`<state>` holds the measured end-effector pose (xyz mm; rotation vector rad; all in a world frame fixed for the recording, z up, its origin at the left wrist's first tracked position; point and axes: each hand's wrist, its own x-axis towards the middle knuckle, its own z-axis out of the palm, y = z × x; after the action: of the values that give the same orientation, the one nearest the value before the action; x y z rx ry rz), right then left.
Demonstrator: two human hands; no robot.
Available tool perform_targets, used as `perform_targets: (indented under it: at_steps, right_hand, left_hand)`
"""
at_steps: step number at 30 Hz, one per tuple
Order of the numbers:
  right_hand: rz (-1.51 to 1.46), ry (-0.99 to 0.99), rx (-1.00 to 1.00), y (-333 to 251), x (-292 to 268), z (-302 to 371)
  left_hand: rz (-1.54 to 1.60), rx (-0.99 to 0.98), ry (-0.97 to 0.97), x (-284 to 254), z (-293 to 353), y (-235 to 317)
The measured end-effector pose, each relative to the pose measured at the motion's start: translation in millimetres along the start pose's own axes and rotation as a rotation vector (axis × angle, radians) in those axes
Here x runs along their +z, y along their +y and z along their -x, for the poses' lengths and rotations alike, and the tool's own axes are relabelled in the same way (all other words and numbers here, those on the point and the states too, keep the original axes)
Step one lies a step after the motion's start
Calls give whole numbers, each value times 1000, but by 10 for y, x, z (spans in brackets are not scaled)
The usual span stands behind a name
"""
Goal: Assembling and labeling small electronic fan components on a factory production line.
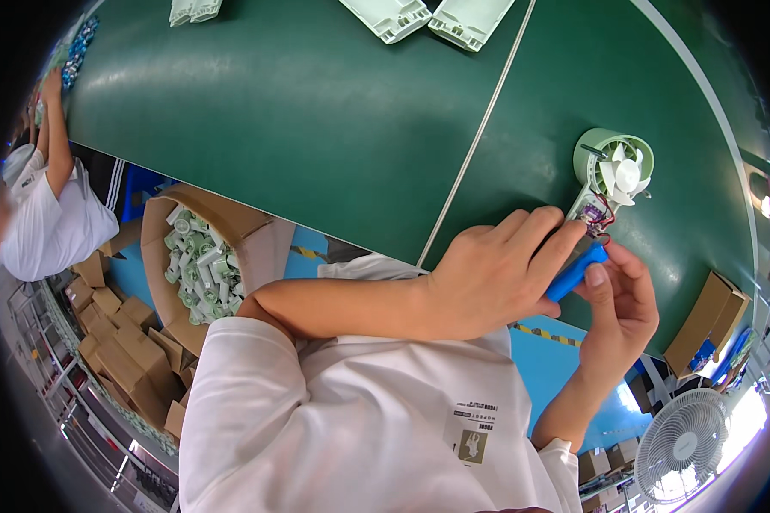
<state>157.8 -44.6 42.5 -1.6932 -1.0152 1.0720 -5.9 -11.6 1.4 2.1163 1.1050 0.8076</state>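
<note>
A pale green handheld fan [583, 162] lies with its handle opened up and its white blades [627, 176] facing up. Thin red and dark wires run by the small circuit board [592, 214] in the handle. My left hand [505, 272] is closed over the handle, its fingertips beside the board and its palm hiding much of the handle. Between the thumb and fingers of my right hand [622, 299] is a blue cylindrical battery [576, 272], tilted, its upper end close to the wires. The battery's lower end reaches under my left hand.
Pale green shell parts [470, 21] lie along the green table's [299, 128] far edge. Left of me stands a carton [158, 248] of pale green parts. An open cardboard box [707, 325] sits at the right edge, above a floor fan [684, 445]. Another person [56, 214] works at far left.
</note>
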Motion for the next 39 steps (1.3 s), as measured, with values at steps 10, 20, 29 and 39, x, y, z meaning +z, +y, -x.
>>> perform_targets:
  at_steps: [10,20,29,39]
  right_hand:
    - [382,61,-206,24,162,54]
    - [349,66,-243,81,113,-1]
    - [674,136,-276,-33,119,-14]
    - [387,104,-131,-38,161,-37]
  left_hand:
    - [4,3,31,31,7,-20]
    - [0,3,46,52,9,1]
    - [19,-22,7,37,19,34]
    - [134,-1,-23,-157,3,-13]
